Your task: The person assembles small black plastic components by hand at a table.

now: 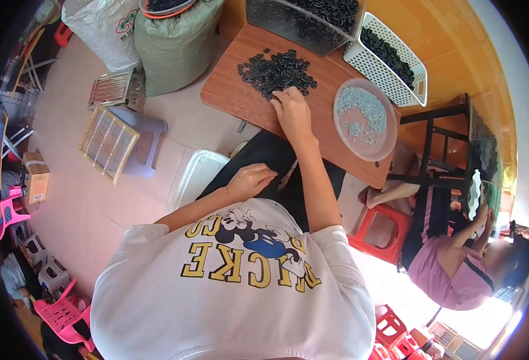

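A loose pile of small black ring-shaped pieces (282, 69) lies on the brown wooden table (231, 84). My right hand (294, 114) reaches to the pile's near edge, its fingers bent down and closed around one of the pieces, which they mostly cover. Over my lap, short of the table edge, my left hand (251, 182) is closed with its fingers curled together; whatever lies inside is hidden. To the right of my right hand stands a round clear plastic tray (343, 137) with many small silvery screw-like parts (366, 111).
Along the table's far side stand a clear bin (312, 45) and a white perforated basket (390, 75), both holding black pieces. Full sacks (177, 54) and a purple stool (147, 141) are at left. A person (456, 264) sits at right, near a red stool (384, 234).
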A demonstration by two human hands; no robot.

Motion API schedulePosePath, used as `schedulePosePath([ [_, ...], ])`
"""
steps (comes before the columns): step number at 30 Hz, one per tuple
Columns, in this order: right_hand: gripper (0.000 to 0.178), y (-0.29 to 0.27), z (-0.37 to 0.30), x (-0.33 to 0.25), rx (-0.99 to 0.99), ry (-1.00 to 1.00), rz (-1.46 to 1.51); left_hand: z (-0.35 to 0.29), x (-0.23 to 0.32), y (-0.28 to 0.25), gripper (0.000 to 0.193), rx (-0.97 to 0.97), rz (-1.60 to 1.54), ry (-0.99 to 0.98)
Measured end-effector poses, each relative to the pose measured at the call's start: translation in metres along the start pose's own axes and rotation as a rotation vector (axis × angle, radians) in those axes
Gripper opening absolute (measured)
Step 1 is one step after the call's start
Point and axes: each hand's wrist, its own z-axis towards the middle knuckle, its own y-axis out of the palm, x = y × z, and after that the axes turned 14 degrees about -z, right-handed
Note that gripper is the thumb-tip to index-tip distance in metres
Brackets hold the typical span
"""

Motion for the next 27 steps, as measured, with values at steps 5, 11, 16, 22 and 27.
schedulePosePath([
  [5, 0.016, 0.006, 0.0, 0.004, 0.004, -0.021, 0.033, 0.005, 0.006, -0.003, 0.014, 0.028, 0.03, -0.029],
  [11, 0.012, 0.007, 0.005, 0.012, 0.051, -0.078, -0.006, 0.004, 0.011, -0.002, 0.012, 0.038, 0.053, -0.063],
  [16, 0.013, 0.009, 0.009, 0.021, 0.047, -0.206, -0.042, 0.007, 0.016, 0.002, 0.011, 0.062, 0.106, -0.094],
  [22, 0.009, -0.008, 0.007, 0.025, 0.191, 0.035, 0.189, 0.009, 0.013, 0.002, 0.014, 0.062, 0.091, -0.098],
  [27, 0.016, -0.035, -0.017, 0.027, -0.036, 0.69, 1.537, 0.045, 0.045, -0.018, 0.017, 0.424, -0.722, -0.614],
])
